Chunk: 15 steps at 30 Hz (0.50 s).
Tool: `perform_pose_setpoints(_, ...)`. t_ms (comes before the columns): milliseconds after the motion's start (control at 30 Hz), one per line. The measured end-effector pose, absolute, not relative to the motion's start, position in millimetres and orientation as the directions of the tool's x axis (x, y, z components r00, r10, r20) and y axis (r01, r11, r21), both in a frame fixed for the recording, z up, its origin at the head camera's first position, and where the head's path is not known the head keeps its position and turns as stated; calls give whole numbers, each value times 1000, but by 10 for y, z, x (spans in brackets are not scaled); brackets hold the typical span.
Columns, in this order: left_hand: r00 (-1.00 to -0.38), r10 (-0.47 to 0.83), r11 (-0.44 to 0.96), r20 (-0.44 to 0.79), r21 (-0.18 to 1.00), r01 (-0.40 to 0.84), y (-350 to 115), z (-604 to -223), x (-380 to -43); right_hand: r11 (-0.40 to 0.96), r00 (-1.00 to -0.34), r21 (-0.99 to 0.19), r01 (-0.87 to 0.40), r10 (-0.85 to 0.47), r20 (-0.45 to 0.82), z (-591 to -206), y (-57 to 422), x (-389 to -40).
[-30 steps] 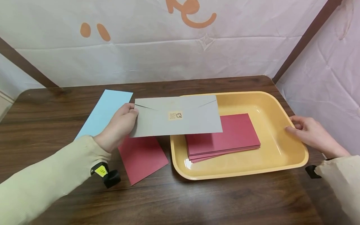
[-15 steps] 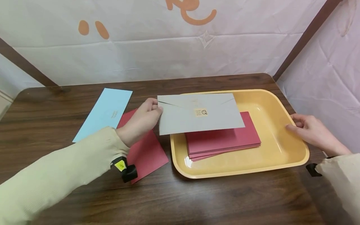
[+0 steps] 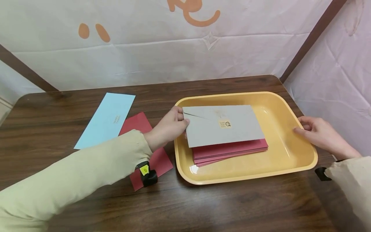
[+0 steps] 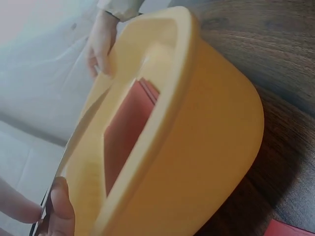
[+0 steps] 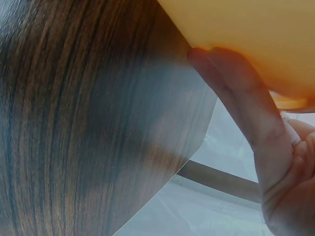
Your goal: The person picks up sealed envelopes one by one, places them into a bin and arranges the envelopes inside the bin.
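My left hand pinches the left end of a grey envelope with a small "just for you" sticker. The envelope hangs over a stack of red envelopes in the yellow tray and hides most of the stack from above. In the left wrist view the grey envelope shows only edge-on, above the tray's rim. My right hand grips the tray's right rim, thumb inside; in the right wrist view its fingers lie against the tray's outer wall.
Left of the tray, a light blue envelope and a red envelope lie on the dark wooden table, the red one partly under my left forearm. A printed white cloth hangs behind the table.
My left hand has carried the grey envelope rightward and lower, from left of the tray to above the red stack. My right hand keeps its grip on the rim.
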State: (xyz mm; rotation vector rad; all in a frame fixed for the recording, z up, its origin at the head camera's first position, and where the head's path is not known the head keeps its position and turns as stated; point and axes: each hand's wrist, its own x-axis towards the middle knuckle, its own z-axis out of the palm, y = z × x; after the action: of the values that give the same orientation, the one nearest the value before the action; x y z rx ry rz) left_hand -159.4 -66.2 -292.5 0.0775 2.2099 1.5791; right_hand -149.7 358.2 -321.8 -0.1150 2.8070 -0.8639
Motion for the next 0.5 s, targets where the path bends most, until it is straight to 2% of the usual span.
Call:
perform_pose_setpoints(167,-899,312,404,-307,899,-167,-607,-2981,-1619,828,-976,-560,-17,-134,-170,-3225,3575,-1503)
perform_pose_setpoints(500,-913,294,637,-282,770,-33,-519,-3006,-1654,812,-977,-583,-21,-141,-161,-3232,3581,-1492)
